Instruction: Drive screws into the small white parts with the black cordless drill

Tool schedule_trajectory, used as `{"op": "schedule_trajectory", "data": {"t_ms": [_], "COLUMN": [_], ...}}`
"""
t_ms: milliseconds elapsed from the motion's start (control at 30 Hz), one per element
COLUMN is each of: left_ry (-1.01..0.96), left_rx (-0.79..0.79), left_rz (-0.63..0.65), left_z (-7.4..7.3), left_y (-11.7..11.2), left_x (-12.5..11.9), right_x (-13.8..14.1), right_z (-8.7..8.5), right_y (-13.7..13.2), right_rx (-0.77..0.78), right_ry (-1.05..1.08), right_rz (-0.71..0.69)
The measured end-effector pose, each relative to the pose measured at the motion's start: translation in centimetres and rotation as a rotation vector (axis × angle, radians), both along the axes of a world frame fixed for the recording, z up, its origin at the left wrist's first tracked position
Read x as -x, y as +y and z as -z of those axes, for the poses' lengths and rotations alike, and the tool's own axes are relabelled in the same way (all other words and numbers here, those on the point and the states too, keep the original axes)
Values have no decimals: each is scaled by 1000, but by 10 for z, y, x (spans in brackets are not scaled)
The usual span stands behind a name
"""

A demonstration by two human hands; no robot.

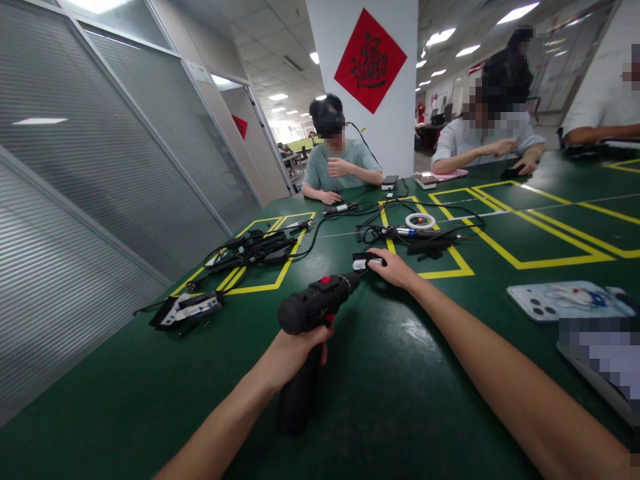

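Note:
My left hand is wrapped round the grip of a black cordless drill with a red switch, its nose pointing away from me across the green table. My right hand reaches out to the drill's tip and its fingers close on a small black part with a white label lying on the table there.
Black cables and adapters lie in a yellow-marked box to the left, a black and white tool nearer. A white tape ring and more cables sit ahead. A phone lies at the right. Three other people sit across the table.

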State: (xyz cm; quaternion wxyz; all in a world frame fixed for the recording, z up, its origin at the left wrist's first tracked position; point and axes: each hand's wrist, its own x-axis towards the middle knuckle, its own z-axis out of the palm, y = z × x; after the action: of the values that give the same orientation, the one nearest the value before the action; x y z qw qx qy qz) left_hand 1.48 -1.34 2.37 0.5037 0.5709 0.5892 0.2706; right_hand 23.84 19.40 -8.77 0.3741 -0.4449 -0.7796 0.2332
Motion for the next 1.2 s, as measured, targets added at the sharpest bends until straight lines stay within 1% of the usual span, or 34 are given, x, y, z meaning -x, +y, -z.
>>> {"op": "schedule_trajectory", "data": {"t_ms": [333,600,700,833,1200], "left_ry": [-36,3,27,9,-10], "left_rx": [-13,-18,3,-11,-13], "left_rz": [-2,23,19,15,-3], "left_z": [1,1,3,5,3], "left_y": [0,2,1,-1,0], "left_x": [0,0,2,3,2], "right_x": [0,0,-1,-1,-1], "right_z": [-1,-2,-3,-4,-4], "right_y": [0,-1,-1,-1,-2], "right_rx": [8,-10,-12,-10,-10], "right_ry": [11,14,13,17,28], "right_rz": [-11,-12,-17,-16,-9]}}
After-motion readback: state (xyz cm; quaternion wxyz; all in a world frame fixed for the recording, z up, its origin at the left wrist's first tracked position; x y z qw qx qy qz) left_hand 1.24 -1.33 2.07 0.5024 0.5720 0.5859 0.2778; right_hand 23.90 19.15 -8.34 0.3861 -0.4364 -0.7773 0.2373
